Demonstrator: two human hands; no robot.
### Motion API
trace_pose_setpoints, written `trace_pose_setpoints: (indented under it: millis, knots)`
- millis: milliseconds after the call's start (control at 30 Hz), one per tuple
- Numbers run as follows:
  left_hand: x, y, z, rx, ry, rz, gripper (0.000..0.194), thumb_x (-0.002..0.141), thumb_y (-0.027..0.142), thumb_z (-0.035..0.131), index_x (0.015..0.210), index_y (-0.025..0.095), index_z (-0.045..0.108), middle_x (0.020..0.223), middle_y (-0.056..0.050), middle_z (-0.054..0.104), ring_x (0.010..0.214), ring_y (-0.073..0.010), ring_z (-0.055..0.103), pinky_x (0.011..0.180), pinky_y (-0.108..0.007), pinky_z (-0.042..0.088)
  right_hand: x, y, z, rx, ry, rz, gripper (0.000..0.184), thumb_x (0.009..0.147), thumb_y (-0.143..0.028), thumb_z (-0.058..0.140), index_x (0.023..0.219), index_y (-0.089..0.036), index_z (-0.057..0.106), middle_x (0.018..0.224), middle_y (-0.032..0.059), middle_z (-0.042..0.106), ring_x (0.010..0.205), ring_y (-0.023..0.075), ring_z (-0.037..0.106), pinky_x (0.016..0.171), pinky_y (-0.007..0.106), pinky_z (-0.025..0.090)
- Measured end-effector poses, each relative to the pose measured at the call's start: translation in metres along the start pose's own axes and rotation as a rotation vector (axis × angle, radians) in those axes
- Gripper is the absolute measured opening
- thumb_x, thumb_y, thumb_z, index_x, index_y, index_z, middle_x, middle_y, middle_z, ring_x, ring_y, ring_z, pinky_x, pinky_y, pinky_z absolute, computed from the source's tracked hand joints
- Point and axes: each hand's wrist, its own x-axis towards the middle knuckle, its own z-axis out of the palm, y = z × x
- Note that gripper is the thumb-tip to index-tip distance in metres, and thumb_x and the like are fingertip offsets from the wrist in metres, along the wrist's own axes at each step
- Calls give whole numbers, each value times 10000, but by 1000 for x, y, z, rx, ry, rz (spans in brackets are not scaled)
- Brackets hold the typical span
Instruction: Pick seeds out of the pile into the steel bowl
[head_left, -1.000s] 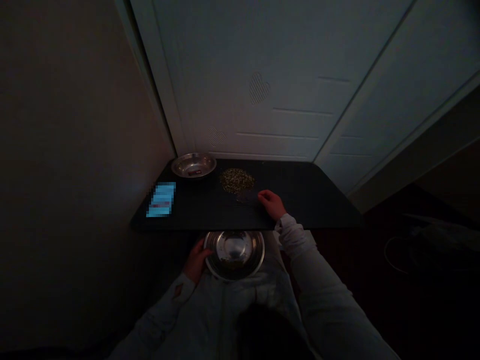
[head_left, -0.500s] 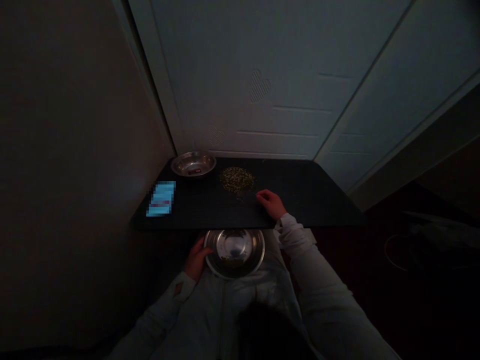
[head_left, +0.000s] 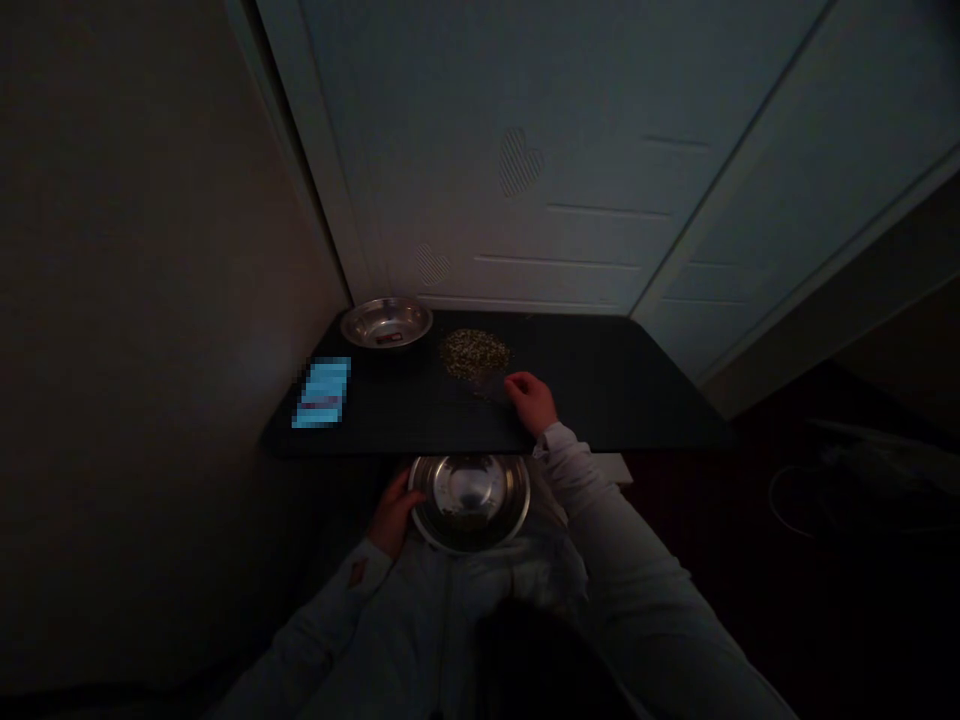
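My left hand grips the left rim of a shiny steel bowl, its thumb over the edge. The bowl sits over my lap, just under the near edge of the dark table. Greenish specks show faintly at its near inside; grains or a reflection, I cannot tell. Above the table, my right hand is closed in a pinch on a thin see-through sheet, faint in the dim light. That sheet reaches left to the near edge of a pile of small yellow-green grains.
A second steel bowl with a dark label inside stands at the table's back left. Nearer lies a bright blurred-out rectangle. A white panel with heart patterns rises behind the table, and a wall closes the left side.
My right hand has moved slightly left, closer to the grain pile, with its fingers still pinched. The left hand keeps its hold on the bowl. The view has shifted a little.
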Motion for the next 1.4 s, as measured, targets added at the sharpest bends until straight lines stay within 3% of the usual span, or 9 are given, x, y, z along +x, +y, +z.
trace_pose_setpoints:
  millis: [333,667,1400]
  knots:
    - [0,-1,1,-6,6,-14,493,491,129,581,983,161,565,710,-8,664,659,-192,599,601,-288,425,-1,2,1,14,-40,-27,204,654,-337,476,711,-164,568,645,-3,561,608,111,497,597,230,377]
    - [1,0,0,-17,-14,11,417,493,119,579,908,160,583,701,0,657,691,-192,596,629,-284,418,-3,3,0,47,-13,-36,221,677,-350,449,735,-163,550,668,2,556,634,114,498,612,231,388]
    - [-3,3,3,-4,-29,-1,436,507,122,580,942,157,578,716,-10,660,700,-205,599,617,-289,424,-18,-1,-7,145,-244,-24,227,674,-370,466,734,-161,530,644,-14,534,602,94,480,591,224,383]
